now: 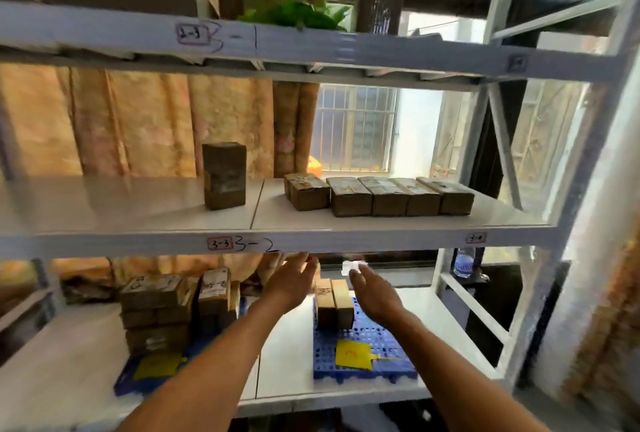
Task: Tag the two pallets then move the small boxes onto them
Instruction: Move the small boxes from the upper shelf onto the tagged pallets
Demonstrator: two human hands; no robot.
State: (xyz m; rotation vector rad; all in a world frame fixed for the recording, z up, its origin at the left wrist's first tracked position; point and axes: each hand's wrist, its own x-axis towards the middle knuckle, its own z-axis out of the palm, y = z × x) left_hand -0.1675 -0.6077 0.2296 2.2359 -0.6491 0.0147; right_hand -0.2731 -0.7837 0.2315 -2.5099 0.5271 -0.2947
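Left hand (291, 279) and right hand (372, 289) were released, empty, above two boxes (334, 303) on the right pallet (363, 352).

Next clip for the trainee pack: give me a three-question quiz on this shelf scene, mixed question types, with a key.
1. True or false: the right blue pallet already carries a yellow tag.
2. Multiple choice: the lone upright box on the middle shelf stands (A) left of the row of lying boxes, (B) right of it, (C) on top of it.
3. Fill in: the left hand and right hand hold ____.

Key:
1. True; two small boxes stand on it too.
2. A.
3. Nothing; both are open, fingers extended, one on each side of those two boxes.
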